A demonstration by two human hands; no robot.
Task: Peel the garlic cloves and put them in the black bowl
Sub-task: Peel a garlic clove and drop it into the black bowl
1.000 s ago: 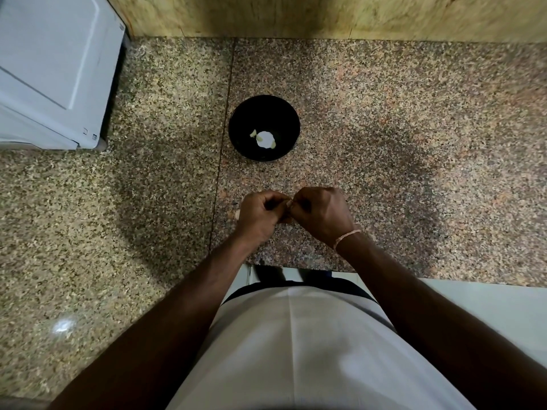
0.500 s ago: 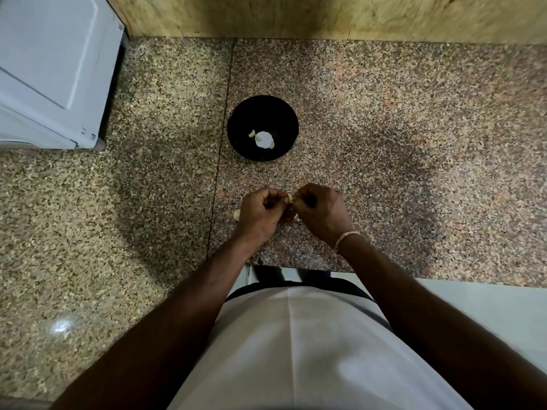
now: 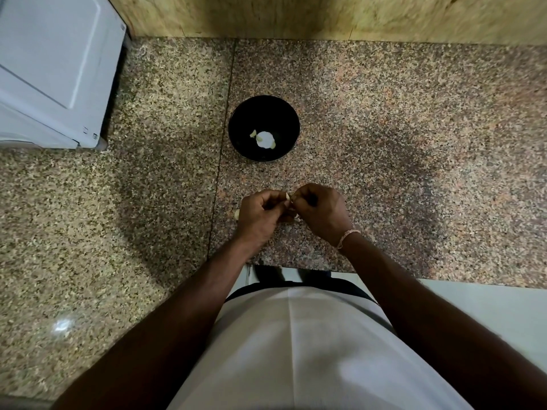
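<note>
Left hand: left hand [image 3: 260, 213] curled, fingertips pinching one end of a garlic clove [image 3: 287, 197] held above the counter [image 3: 414, 143], near its front edge.
Right hand: right hand [image 3: 319, 210] curled too, pinching the same clove from the other side; a thread band [image 3: 347, 237] sits on that wrist.
Clove in hand: only a pale tip shows between the two thumbs; how much skin is left on it I cannot tell.
Black bowl: black bowl [image 3: 264, 128] stands farther back on the counter, in line with the hands and apart from them, beside the seam between the slabs.
Risk, slip: the clove is small and pinched at its ends, so a hard pull on the skin could shoot it out onto the counter or over the front edge.
Risk, mixing: loose skin could ride along into the bowl if it clings to the fingers.
Risk, lost clove: a clove on the counter [image 3: 236, 214] lies half hidden behind the left hand, easy to knock away.
Count, bowls: one.
Count, pieces in bowl: about three small pale pieces [image 3: 265, 139], the middle washed out by glare.
Count, cloves outside bowl: two seen, one held and one lying; a pale scrap under the hands is unclear.
Count, hands: two.
</note>
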